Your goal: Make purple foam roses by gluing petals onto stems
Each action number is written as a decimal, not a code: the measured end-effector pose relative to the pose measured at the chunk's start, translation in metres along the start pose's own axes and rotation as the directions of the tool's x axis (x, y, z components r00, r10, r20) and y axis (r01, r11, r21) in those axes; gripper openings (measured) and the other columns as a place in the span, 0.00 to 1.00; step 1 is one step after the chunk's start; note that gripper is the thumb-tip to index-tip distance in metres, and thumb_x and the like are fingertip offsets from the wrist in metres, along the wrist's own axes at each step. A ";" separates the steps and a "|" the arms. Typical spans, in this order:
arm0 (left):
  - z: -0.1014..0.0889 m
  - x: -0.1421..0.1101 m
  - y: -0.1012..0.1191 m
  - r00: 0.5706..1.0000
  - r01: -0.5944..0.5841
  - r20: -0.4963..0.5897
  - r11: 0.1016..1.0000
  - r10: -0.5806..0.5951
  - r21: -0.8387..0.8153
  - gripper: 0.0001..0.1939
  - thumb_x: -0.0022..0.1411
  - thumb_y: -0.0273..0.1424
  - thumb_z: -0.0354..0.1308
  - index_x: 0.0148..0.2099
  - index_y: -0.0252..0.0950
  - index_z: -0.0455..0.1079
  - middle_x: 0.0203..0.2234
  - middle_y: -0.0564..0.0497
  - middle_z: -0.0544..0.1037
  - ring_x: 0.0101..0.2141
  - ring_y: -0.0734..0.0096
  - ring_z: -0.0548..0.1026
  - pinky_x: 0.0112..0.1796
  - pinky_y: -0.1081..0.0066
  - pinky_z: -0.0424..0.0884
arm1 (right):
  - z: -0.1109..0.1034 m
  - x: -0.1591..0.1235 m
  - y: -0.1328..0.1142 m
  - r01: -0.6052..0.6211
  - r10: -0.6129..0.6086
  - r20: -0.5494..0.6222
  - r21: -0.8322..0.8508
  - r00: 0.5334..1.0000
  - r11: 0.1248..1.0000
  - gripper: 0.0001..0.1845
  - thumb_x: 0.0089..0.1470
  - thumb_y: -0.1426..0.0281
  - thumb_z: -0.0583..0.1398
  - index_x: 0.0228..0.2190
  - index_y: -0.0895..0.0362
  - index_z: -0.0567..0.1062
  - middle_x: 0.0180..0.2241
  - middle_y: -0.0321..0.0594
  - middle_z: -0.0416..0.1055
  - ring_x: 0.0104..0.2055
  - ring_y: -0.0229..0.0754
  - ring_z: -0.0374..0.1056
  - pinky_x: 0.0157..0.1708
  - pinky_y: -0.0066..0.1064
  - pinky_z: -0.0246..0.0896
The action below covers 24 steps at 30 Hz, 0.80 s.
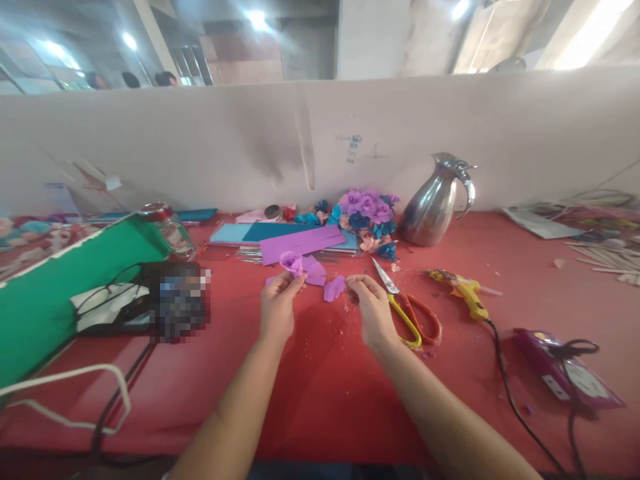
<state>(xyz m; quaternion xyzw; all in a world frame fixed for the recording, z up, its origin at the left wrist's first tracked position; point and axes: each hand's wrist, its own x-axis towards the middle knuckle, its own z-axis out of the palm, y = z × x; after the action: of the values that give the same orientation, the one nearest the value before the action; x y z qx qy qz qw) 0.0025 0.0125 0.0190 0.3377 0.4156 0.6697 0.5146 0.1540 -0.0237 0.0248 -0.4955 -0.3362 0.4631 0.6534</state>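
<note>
A purple paper flower [291, 262] is pinched upright between the thumb and fingers of my left hand [281, 300]. My right hand [369, 303], a short gap away, has its fingertips closed on the edge of a loose purple paper petal [334, 289]. Behind the flower, more cut purple petals [314, 270] lie on the red table [320, 400]. A pair of scissors [411, 317] with red and yellow handles rests just right of my right hand, blades pointing away from me.
Paper strips [300, 243] and a bunch of paper flowers [367, 208] lie behind my hands. A metal jug [434, 203] stands at the back right. To the right are a yellow glue gun [467, 293] with a cord and a purple pouch [565, 370]. A glass jar [173, 233] stands left.
</note>
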 end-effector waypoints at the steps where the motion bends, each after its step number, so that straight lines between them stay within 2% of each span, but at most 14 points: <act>1: 0.001 -0.001 0.000 0.998 0.060 0.019 0.997 -0.060 -0.042 0.14 0.36 0.29 0.73 0.27 0.33 0.73 0.19 0.57 0.74 0.23 0.80 0.69 0.29 0.78 0.65 | 0.001 0.000 0.003 0.031 -0.027 0.048 -0.075 0.998 0.997 0.08 0.42 0.65 0.60 0.26 0.56 0.75 0.25 0.36 0.72 0.28 0.39 0.65 0.32 0.31 0.59; 3: 0.003 -0.005 -0.001 0.978 0.204 0.074 0.973 -0.197 -0.112 0.16 0.32 0.27 0.74 0.26 0.33 0.72 0.18 0.58 0.73 0.21 0.81 0.68 0.26 0.79 0.63 | 0.003 -0.001 0.010 0.141 -0.102 0.162 -0.251 0.981 0.958 0.11 0.45 0.65 0.60 0.31 0.56 0.78 0.31 0.39 0.76 0.32 0.41 0.68 0.36 0.33 0.61; 5: 0.004 -0.008 -0.003 0.945 0.314 0.140 0.940 -0.296 -0.132 0.16 0.29 0.26 0.74 0.24 0.33 0.72 0.17 0.58 0.73 0.20 0.82 0.67 0.25 0.79 0.63 | 0.005 -0.003 0.016 0.277 -0.187 0.253 -0.387 0.949 0.880 0.12 0.47 0.66 0.60 0.35 0.54 0.79 0.35 0.40 0.78 0.36 0.44 0.69 0.40 0.36 0.62; 7: 0.005 -0.011 -0.006 0.924 0.356 0.195 0.927 -0.330 -0.119 0.15 0.30 0.25 0.74 0.22 0.33 0.71 0.18 0.57 0.73 0.22 0.81 0.69 0.28 0.78 0.65 | 0.007 -0.005 0.021 0.371 -0.255 0.300 -0.442 0.919 0.817 0.11 0.49 0.67 0.60 0.35 0.52 0.79 0.35 0.39 0.78 0.38 0.45 0.70 0.42 0.37 0.63; 9: 0.006 -0.014 -0.010 0.916 0.356 0.234 0.930 -0.327 -0.092 0.14 0.31 0.25 0.73 0.22 0.33 0.72 0.19 0.56 0.74 0.25 0.79 0.71 0.32 0.77 0.67 | 0.007 -0.006 0.024 0.419 -0.299 0.315 -0.448 0.901 0.790 0.10 0.50 0.68 0.59 0.34 0.52 0.79 0.34 0.39 0.79 0.38 0.45 0.71 0.41 0.37 0.64; 13: 0.004 -0.015 -0.010 0.913 0.286 0.292 0.958 -0.284 0.037 0.11 0.37 0.26 0.72 0.27 0.35 0.77 0.24 0.54 0.79 0.31 0.72 0.75 0.39 0.72 0.69 | 0.004 -0.004 0.027 0.454 -0.358 0.287 -0.434 0.888 0.778 0.09 0.50 0.70 0.58 0.31 0.52 0.79 0.33 0.39 0.79 0.37 0.46 0.72 0.41 0.37 0.64; 17: 0.000 -0.013 0.001 0.870 0.155 0.438 0.969 -0.227 0.194 0.12 0.42 0.30 0.70 0.33 0.35 0.80 0.32 0.47 0.82 0.42 0.58 0.77 0.50 0.61 0.66 | 0.003 -0.003 0.024 0.490 -0.400 0.297 -0.368 0.867 0.790 0.08 0.50 0.71 0.59 0.29 0.52 0.79 0.31 0.39 0.78 0.35 0.45 0.72 0.40 0.36 0.64; 20: -0.003 -0.011 0.004 0.861 0.056 0.478 0.966 -0.174 0.251 0.13 0.43 0.32 0.70 0.35 0.36 0.80 0.34 0.47 0.83 0.43 0.56 0.77 0.51 0.57 0.66 | 0.004 -0.003 0.021 0.506 -0.413 0.322 -0.304 0.852 0.807 0.06 0.51 0.69 0.60 0.27 0.52 0.78 0.30 0.38 0.78 0.34 0.43 0.71 0.38 0.34 0.64; 24: -0.006 -0.010 -0.003 0.889 -0.102 0.454 0.945 -0.053 0.309 0.09 0.45 0.32 0.69 0.33 0.38 0.80 0.34 0.48 0.83 0.41 0.56 0.78 0.49 0.57 0.69 | 0.004 -0.003 0.021 0.465 -0.380 0.331 -0.235 0.864 0.854 0.05 0.49 0.68 0.60 0.25 0.53 0.77 0.28 0.38 0.77 0.33 0.43 0.70 0.38 0.33 0.63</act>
<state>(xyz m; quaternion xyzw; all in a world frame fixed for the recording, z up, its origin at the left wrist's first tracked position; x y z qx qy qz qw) 0.0003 0.0021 0.0137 0.5709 0.3830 0.5002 0.5265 0.1433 -0.0235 0.0059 -0.4353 -0.5919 0.3126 0.6020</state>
